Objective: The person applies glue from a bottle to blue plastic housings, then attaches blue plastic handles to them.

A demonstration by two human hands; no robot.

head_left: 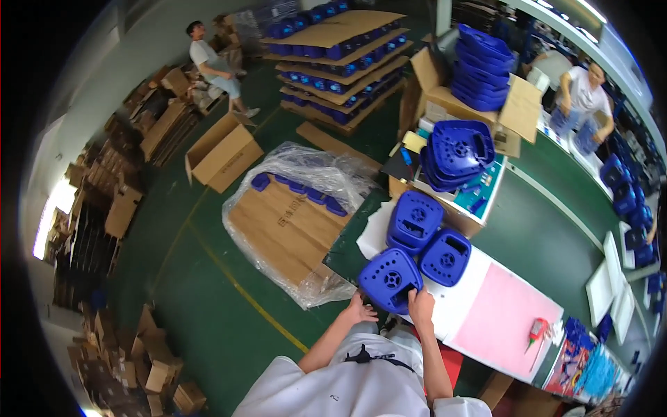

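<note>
A blue plastic housing (pixel 391 280) with a round vented grille and a rectangular opening is tilted at the near left end of the workbench. My right hand (pixel 421 307) grips its near right edge, by the opening. Just off its near left corner is my left hand (pixel 361 311), fingers spread; whether a fingertip touches the housing I cannot make out. Behind sits a blue housing (pixel 415 219) that looks stacked on others. To the right, another blue housing (pixel 445 258) of the same kind rests on the white bench top.
A pink mat (pixel 506 319) covers the bench on the right, with a red-handled tool (pixel 536 329) on it. Stacked blue shells (pixel 461 154) stand beyond. A plastic-wrapped pallet (pixel 281 219) lies on the floor to the left. One person (pixel 217 68) stands far left; another person (pixel 586 97) sits far right.
</note>
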